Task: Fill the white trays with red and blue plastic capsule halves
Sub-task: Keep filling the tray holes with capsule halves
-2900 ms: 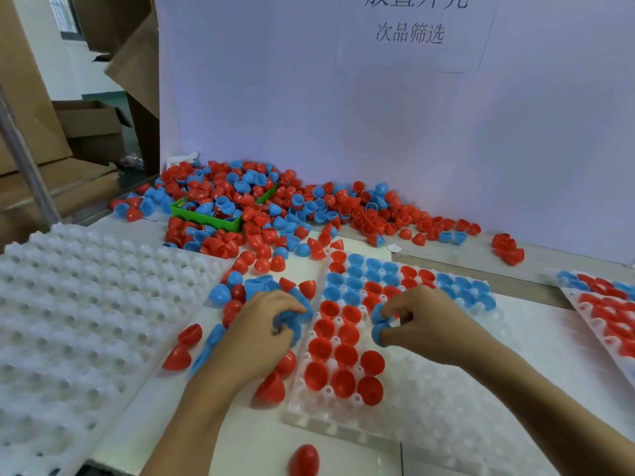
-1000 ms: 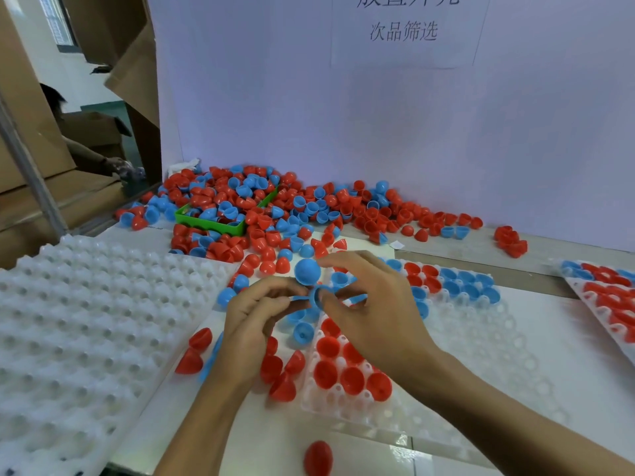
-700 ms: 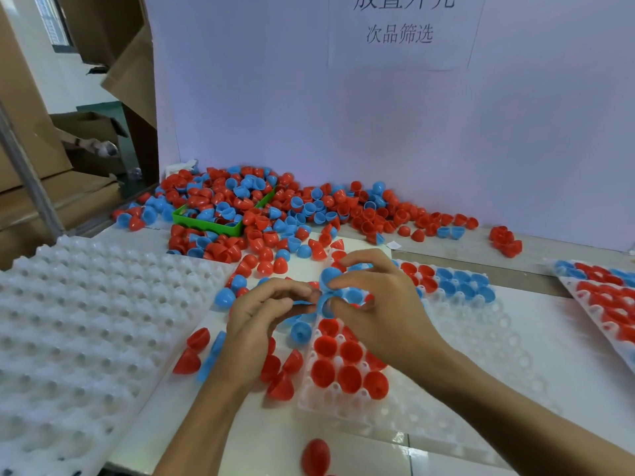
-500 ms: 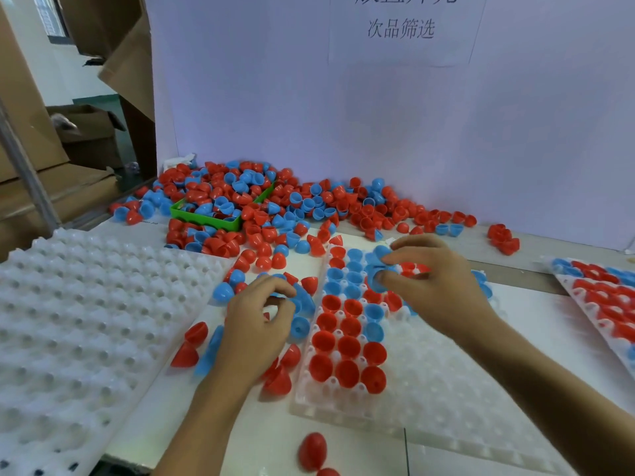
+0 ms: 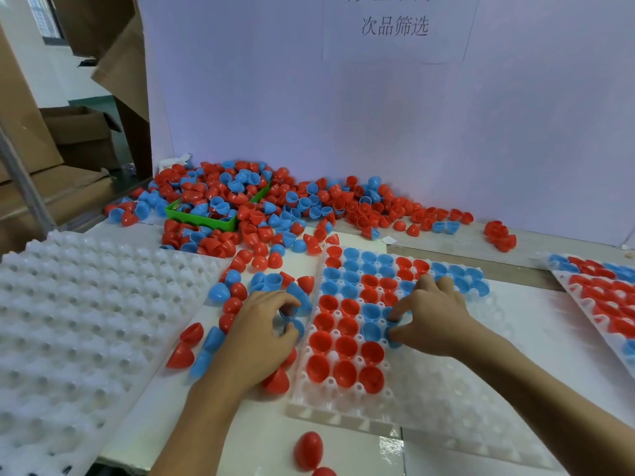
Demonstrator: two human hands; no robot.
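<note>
A white dimpled tray (image 5: 446,400) lies in front of me, its left and far cells holding red and blue capsule halves. My right hand (image 5: 429,317) is on the tray and pinches a blue half (image 5: 393,333) at a cell beside the filled blue ones. My left hand (image 5: 261,334) rests on the table left of the tray, fingers curled round blue halves (image 5: 292,319). Loose red and blue halves (image 5: 206,341) lie around it. A big heap of halves (image 5: 275,207) sits at the back.
A second white tray (image 5: 68,321) with bare cells lies at the left. A filled tray (image 5: 604,290) reaches in at the right edge. A green bin (image 5: 202,216) sits buried in the heap. A red half (image 5: 307,450) lies near the table's front edge. Cardboard boxes stand far left.
My right hand came down from the tray's far rows to its middle with a blue half. My left hand stayed beside the tray holding blue halves.
</note>
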